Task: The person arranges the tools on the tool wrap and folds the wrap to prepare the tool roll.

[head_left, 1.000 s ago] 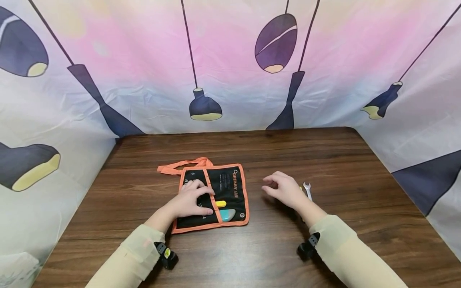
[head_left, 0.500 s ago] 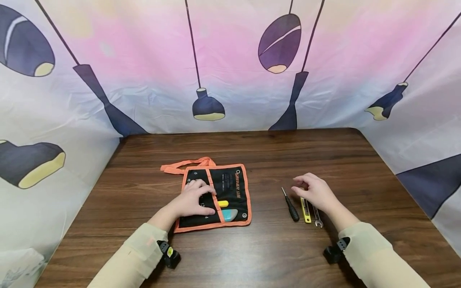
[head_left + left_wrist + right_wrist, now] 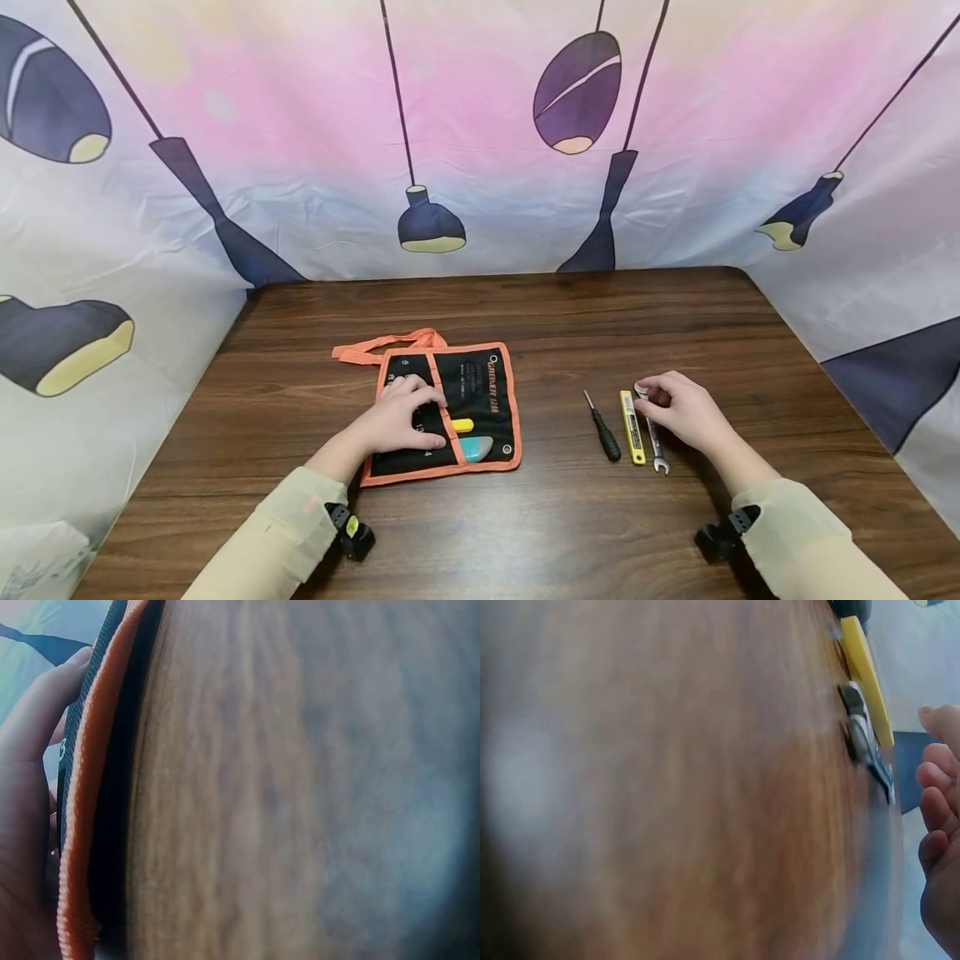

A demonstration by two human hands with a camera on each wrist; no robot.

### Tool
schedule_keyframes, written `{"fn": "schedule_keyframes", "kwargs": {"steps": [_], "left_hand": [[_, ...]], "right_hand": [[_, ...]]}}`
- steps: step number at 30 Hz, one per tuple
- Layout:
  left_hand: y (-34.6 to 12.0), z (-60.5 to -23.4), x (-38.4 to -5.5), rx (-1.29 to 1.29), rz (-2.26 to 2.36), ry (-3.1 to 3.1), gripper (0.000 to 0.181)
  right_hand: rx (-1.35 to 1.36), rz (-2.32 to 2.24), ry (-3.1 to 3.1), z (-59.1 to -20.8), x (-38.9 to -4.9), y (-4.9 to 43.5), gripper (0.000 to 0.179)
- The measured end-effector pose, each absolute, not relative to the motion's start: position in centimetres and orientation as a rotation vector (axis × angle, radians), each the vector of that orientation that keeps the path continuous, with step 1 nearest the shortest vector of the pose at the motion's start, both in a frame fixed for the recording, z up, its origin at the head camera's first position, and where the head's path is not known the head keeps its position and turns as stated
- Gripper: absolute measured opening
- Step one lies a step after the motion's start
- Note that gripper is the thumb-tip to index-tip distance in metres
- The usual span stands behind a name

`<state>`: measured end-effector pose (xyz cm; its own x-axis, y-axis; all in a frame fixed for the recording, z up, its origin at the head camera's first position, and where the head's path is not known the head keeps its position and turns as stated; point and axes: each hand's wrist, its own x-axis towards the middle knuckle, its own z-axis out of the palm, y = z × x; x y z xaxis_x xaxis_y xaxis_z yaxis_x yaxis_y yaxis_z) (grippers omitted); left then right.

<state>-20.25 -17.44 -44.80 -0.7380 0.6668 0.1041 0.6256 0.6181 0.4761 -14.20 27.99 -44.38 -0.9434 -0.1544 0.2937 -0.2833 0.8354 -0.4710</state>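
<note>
A black tool pouch [image 3: 471,379] with orange trim lies flat on the table, left of centre. My left hand [image 3: 401,417] rests on its left half, fingers loosely bent and spread from the thumb. From the pouch's pockets stick out a yellow end [image 3: 462,425] and a teal-and-grey rounded end [image 3: 476,448]. On the right, my right hand [image 3: 682,408] is at the far end of a combination wrench [image 3: 657,450], fingers relaxed. The right wrist view shows those fingers [image 3: 934,806] loosely curled, apart from the wrench [image 3: 862,739] and holding nothing.
Left of the wrench lie a yellow utility knife [image 3: 632,427] and a black-handled screwdriver [image 3: 604,432], side by side. An orange strap [image 3: 390,342] trails from the pouch's back edge. Behind the wooden table [image 3: 525,525] hangs a lamp-printed curtain [image 3: 495,108].
My right hand has moved right, first uncovering the screwdriver and utility knife, then reaching the wrench's far end. My left hand has stayed on the pouch.
</note>
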Motion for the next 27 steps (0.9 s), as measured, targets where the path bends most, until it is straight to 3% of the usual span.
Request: {"fn": "schedule_keyframes", "kwargs": {"steps": [27], "left_hand": [[-17.4, -44.9, -20.2, 1.109, 0.779, 2.753, 0.044]], "right_hand": [[0.352, 0.707, -2.825, -45.6, -12.0, 29.4, 0.026]]}}
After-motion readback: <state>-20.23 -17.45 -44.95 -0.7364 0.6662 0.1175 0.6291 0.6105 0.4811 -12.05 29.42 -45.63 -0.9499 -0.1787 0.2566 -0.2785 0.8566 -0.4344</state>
